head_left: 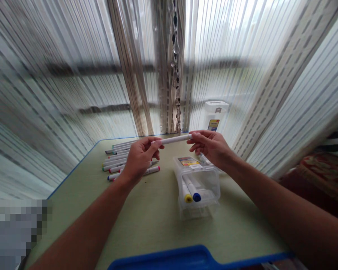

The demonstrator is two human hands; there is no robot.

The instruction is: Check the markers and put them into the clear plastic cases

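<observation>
A white marker (176, 139) is held level above the table, one end in each hand. My left hand (142, 155) pinches its left end, and my right hand (210, 146) grips the right end between thumb and fingers. The fingers hide both tips, so the cap colour does not show. Below my right hand lies a clear plastic case (218, 187), its open end toward me. Inside it are a yellow-ended marker (187, 197) and a blue-ended marker (196, 195). Behind my left hand, several white markers with coloured ends (115, 162) lie side by side, partly covered by the hand.
The pale green table (152, 221) has a blue edge and a blue tray-like part (163, 259) at the front. A second clear case (214, 112) stands upright at the back. String curtains (152, 75) hang behind the table. Red patterned fabric (312, 176) is at the right.
</observation>
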